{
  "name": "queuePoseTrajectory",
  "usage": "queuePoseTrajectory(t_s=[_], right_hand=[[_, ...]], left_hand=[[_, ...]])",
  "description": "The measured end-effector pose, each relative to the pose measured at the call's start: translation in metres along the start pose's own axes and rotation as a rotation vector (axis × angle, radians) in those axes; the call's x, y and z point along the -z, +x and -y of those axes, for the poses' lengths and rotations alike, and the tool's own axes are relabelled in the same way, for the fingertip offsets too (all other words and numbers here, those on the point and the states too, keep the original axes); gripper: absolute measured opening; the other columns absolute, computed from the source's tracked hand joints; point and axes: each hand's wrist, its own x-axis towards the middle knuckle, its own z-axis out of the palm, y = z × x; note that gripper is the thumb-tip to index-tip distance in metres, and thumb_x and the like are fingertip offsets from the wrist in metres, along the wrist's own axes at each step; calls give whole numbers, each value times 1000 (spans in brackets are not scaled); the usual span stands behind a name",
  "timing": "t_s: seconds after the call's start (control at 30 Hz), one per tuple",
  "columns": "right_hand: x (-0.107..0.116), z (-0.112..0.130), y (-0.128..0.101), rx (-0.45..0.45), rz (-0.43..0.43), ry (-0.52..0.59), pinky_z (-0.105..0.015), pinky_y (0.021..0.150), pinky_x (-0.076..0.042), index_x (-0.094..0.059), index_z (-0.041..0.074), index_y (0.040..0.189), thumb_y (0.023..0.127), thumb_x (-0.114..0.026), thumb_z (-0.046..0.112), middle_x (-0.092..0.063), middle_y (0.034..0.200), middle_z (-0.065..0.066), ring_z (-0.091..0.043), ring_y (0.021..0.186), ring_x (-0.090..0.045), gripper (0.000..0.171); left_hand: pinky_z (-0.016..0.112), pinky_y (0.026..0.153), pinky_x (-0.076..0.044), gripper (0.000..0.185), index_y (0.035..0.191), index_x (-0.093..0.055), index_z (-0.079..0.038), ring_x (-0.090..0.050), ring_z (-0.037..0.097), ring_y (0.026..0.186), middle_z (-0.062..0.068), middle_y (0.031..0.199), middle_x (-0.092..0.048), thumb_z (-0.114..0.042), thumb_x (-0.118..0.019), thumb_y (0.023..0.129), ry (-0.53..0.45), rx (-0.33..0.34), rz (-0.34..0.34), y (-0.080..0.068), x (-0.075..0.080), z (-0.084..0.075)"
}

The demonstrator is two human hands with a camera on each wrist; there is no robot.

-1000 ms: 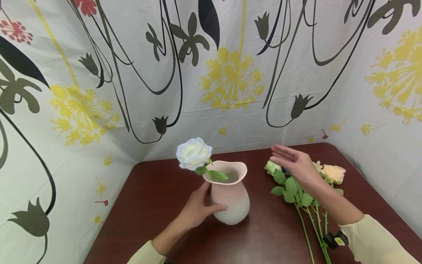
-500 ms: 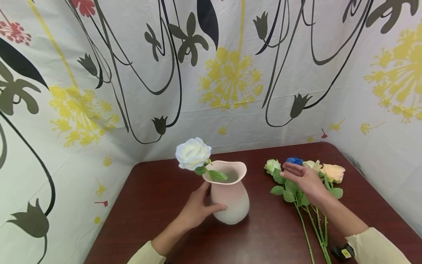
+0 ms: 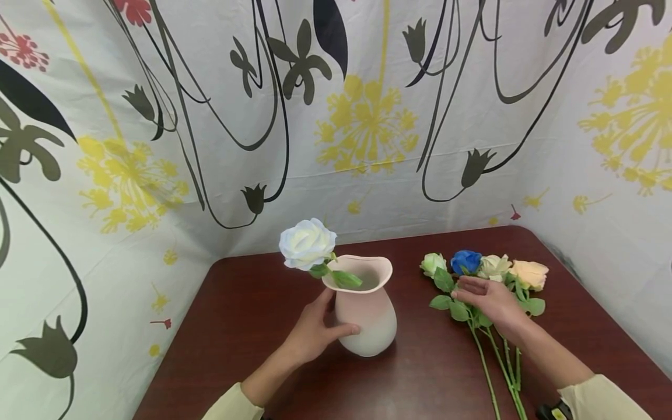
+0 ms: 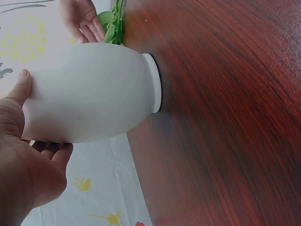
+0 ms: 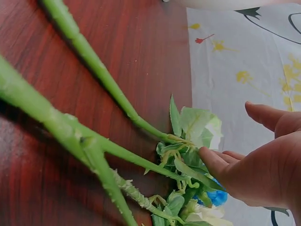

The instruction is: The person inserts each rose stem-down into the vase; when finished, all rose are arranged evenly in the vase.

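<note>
Pinkish ceramic vase [image 3: 366, 312] is sitting upright on the dark wood counter [image 3: 252, 326], and the left hand [image 3: 312, 331] is wrapped round its near-left side, thumb across the front of the belly and fingers curled behind it. The left wrist view shows that grip pretty clearly: thumb tip on the vase wall, palm cupping it. One white rose [image 3: 307, 244] leans out of the vase mouth, right above the left hand's fingertips, with a couple of green leaves draped over the rim.

Over by the right hand [image 3: 492, 300], things are looser. Fingers are mostly straight, a bit relaxed, palm facing down, and it's resting on the leafy part of a bunch of loose roses [image 3: 475, 318] lying flat on the counter. From the right wrist view the fingertips [image 5: 214, 162] are touching the leaves just under the blooms, not closed on any stem that I can see. Just past the fingertips are the blooms: a pale green one [image 3: 433, 263], a blue one [image 3: 466, 261], a cream one [image 3: 493, 266] and a peach one [image 3: 530, 274]. Stems [image 3: 493, 379] run back under the right wrist toward the person. The two hands are well apart, vase between them.
</note>
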Motion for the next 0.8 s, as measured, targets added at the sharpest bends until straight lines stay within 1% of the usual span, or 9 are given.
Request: queuePoseTrajectory(t_s=[0.23, 0.43, 0.67, 0.8], right_hand=[[-1, -4, -1, 22, -2, -55, -66, 112, -43, -30, -12, 160, 109, -64, 27, -39, 160, -34, -53, 146, -38, 73], [-5, -8, 1, 45, -2, -84, -59, 108, -49, -29, -18, 157, 107, -65, 14, -39, 156, -39, -55, 143, -41, 69], [-10, -14, 4, 40, -11, -102, -54, 103, -55, -30, -20, 155, 105, -68, 10, -41, 154, -41, -57, 138, -48, 70], [-13, -15, 5, 33, -20, -118, -54, 101, -55, -33, -19, 154, 103, -70, 11, -42, 153, -41, -57, 137, -48, 70]], left_hand=[[39, 109, -50, 94, 163, -34, -36, -59, 13, 132, -9, 152, -56, -39, -90, 88, 0, 2, -1, 0, 0, 0], [40, 110, -50, 94, 163, -34, -37, -58, 12, 132, -10, 152, -56, -39, -90, 88, 0, -1, -4, 0, 0, 1], [40, 111, -49, 94, 163, -34, -38, -58, 12, 132, -11, 151, -56, -39, -90, 88, -1, -7, -5, 0, 0, 1], [40, 110, -50, 94, 163, -34, -38, -58, 12, 131, -11, 151, -56, -40, -90, 87, 1, -5, -4, 0, 0, 1]])
